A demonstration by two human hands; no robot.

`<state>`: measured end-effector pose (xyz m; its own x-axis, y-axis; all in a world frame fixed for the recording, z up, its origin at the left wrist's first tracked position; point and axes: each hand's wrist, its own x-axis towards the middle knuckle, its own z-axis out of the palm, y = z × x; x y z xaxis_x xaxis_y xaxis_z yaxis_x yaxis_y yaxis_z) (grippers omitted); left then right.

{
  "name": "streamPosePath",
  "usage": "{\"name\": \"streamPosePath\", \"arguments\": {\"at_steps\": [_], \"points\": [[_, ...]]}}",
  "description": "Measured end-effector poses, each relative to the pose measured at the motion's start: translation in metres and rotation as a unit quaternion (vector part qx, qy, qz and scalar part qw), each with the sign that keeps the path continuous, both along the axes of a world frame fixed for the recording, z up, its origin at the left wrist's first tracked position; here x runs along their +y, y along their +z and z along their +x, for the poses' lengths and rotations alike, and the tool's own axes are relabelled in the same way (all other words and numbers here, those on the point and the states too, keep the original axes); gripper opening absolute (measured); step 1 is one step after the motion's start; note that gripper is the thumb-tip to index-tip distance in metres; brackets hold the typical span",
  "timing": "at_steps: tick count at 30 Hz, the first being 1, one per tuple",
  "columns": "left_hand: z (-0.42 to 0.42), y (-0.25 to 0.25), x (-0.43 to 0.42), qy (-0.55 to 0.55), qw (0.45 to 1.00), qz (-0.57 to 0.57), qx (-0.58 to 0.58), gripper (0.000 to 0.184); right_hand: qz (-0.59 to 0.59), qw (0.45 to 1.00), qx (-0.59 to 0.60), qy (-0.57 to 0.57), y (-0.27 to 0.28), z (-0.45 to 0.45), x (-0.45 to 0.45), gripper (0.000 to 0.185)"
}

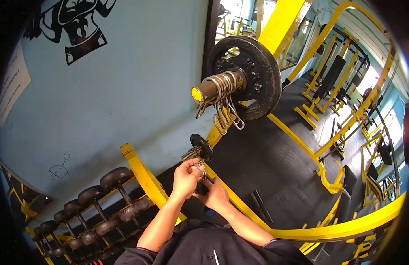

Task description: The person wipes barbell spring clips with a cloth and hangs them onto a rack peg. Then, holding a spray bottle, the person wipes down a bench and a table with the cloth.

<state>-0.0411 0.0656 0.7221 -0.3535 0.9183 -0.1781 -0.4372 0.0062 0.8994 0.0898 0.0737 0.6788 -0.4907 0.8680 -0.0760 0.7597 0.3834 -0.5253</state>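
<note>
Low in front of me, my left hand (186,180) is closed with its fingertips on a metal spring collar (203,173). My right hand (214,194) is close beside it, fingers curled around a dark area near the collar; what they grip there is hidden. Just beyond my fingers, a lower peg carries a small black weight plate (202,147) and more spring collars (192,153). Higher up, a large black weight plate (268,81) hangs on a rusty peg with a yellow end (197,94). Several spring collars (226,86) sit around that peg, handles hanging down.
To the left, several black dumbbells (117,177) lie on a rack with a yellow post (145,176). A yellow frame (341,230) curves around my right side. Gym machines (330,79) stand on the black rubber floor (261,154). A blue wall (138,66) rises at the left.
</note>
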Motion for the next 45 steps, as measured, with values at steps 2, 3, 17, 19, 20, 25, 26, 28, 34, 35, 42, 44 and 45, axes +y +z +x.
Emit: {"name": "streamPosePath", "arguments": {"at_steps": [2,3,17,19,20,25,26,28,34,35,42,44,45], "points": [[-0.005,0.001,-0.004,-0.007,1.000,0.001,-0.021,0.037,-0.016,0.999,0.014,-0.032,-0.008,-0.010,0.000,0.055],[-0.009,-0.006,-0.004,-0.004,1.000,-0.006,-0.023,0.041,0.008,0.998,0.036,-0.048,-0.022,-0.013,0.002,0.053],[-0.089,-0.127,0.025,-0.064,0.932,-0.189,0.302,0.092,-0.053,0.994,-0.085,0.037,-0.098,-0.041,0.046,0.044],[-0.094,-0.156,0.034,-0.066,0.907,-0.221,0.351,0.103,-0.065,0.990,-0.113,0.044,-0.120,-0.053,0.059,0.045],[-0.096,-0.169,0.039,-0.073,0.907,-0.234,0.342,0.107,-0.065,0.989,-0.123,0.040,-0.133,-0.058,0.063,0.046],[-0.093,-0.245,0.070,-0.018,0.963,-0.188,0.193,0.091,-0.062,0.987,-0.142,0.050,-0.198,-0.080,0.101,0.047],[-0.088,-0.269,0.078,-0.020,0.962,-0.201,0.182,0.091,-0.060,0.985,-0.155,0.052,-0.207,-0.084,0.110,0.047],[-0.081,-0.310,0.093,0.111,0.980,-0.147,0.071,0.084,-0.061,0.987,-0.146,0.041,-0.210,-0.091,0.124,0.048],[-0.077,-0.323,0.104,0.113,0.992,-0.062,-0.004,0.064,-0.075,0.976,-0.203,0.028,-0.229,-0.095,0.145,0.048],[-0.079,-0.329,0.108,0.101,0.992,-0.075,0.005,0.060,-0.068,0.978,-0.193,0.026,-0.234,-0.095,0.148,0.049],[-0.081,-0.334,0.124,0.095,0.992,-0.073,0.031,0.050,-0.073,0.976,-0.205,-0.013,-0.245,-0.098,0.156,0.054],[-0.078,-0.333,0.130,0.092,0.972,-0.120,0.180,0.048,-0.070,0.976,-0.207,-0.018,-0.251,-0.100,0.160,0.057],[-0.079,-0.331,0.131,0.091,0.972,-0.121,0.180,0.048,-0.068,0.975,-0.212,-0.026,-0.254,-0.100,0.161,0.059]]}}
